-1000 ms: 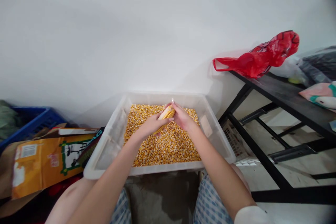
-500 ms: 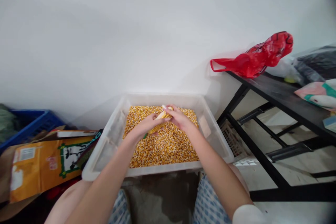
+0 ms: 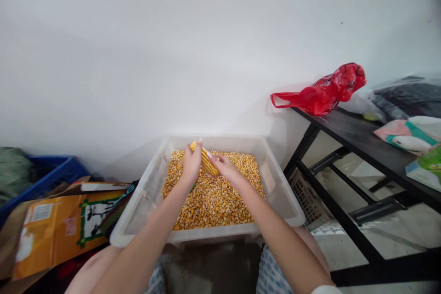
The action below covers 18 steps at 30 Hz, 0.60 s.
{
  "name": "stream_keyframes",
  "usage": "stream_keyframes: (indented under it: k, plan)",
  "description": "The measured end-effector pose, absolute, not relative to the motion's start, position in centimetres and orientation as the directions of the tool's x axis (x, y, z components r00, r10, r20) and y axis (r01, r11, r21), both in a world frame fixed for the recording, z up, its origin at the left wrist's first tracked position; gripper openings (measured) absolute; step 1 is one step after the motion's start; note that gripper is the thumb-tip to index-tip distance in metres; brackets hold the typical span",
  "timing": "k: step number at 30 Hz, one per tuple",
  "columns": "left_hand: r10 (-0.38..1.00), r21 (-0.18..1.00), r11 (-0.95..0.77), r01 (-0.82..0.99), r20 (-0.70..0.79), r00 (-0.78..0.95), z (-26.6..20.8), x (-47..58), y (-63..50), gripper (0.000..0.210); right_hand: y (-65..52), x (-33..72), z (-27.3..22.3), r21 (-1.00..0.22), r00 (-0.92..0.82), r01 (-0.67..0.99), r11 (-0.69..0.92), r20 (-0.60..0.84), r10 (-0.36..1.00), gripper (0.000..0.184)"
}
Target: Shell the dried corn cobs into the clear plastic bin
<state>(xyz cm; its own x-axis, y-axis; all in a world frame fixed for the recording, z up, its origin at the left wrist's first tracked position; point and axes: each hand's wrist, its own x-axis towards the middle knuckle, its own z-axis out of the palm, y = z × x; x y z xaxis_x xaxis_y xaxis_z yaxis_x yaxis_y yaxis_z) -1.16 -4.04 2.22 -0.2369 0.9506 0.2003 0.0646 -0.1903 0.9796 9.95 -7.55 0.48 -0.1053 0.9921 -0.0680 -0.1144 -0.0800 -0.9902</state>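
Observation:
An ear of corn (image 3: 207, 163) with yellow kernels tilts down to the right above a pile of loose kernels (image 3: 220, 206). My left hand (image 3: 191, 161) is closed around its upper left end, thumb on top. From the other side my right hand (image 3: 223, 166) grips the ear near its lower right end, thumb pressed against the kernels. Both hands are over a translucent plastic tub (image 3: 138, 218), whose floor is covered by the kernels. A small bit of green shows beside my left wrist, too hidden to name.
To the left lie a flattened orange cardboard box (image 3: 64, 227) and a blue crate (image 3: 65, 165). On the right, a black table (image 3: 365, 135) bears a red plastic bag (image 3: 327, 94) and other packages. A slatted basket (image 3: 306, 200) stands beneath it. A white wall rises behind the tub.
The ear has been turned: its kernel-covered side now faces up, where a pale bare part showed before. My left hand moved up its left end, and my right hand slid lower. The view tilted slightly upward.

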Motion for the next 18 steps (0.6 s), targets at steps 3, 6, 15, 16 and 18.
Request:
stream_keyframes:
  k: [3,6,15,16,18]
  plan:
    - [0.982,0.977,-0.155,-0.145,0.136,-0.133,2.1,0.4,-3.4,0.036,-7.3,9.7,-0.2,-0.997,0.006,0.055,0.051,0.052,0.999,0.048]
    - [0.988,0.947,-0.134,-0.293,0.105,-0.110,1.5,1.4,-2.9,0.033,-7.3,9.7,-0.5,-0.945,0.015,0.260,0.198,0.209,0.978,0.050]
    - [0.995,0.917,-0.053,-0.395,0.013,-0.103,-0.7,0.4,-3.3,0.030,-8.3,9.1,-1.3,-0.873,-0.055,0.446,0.198,0.194,0.979,0.059]
    - [0.996,0.912,-0.041,-0.409,0.002,-0.094,-0.8,0.4,-3.5,0.029,-8.5,9.0,-1.5,-0.872,-0.046,0.453,0.183,0.182,0.982,0.060]
    - [0.998,0.907,-0.023,-0.420,-0.007,-0.069,-1.0,0.5,-3.7,0.028,-8.8,8.8,-1.8,-0.884,-0.021,0.441,0.155,0.163,0.986,0.060]
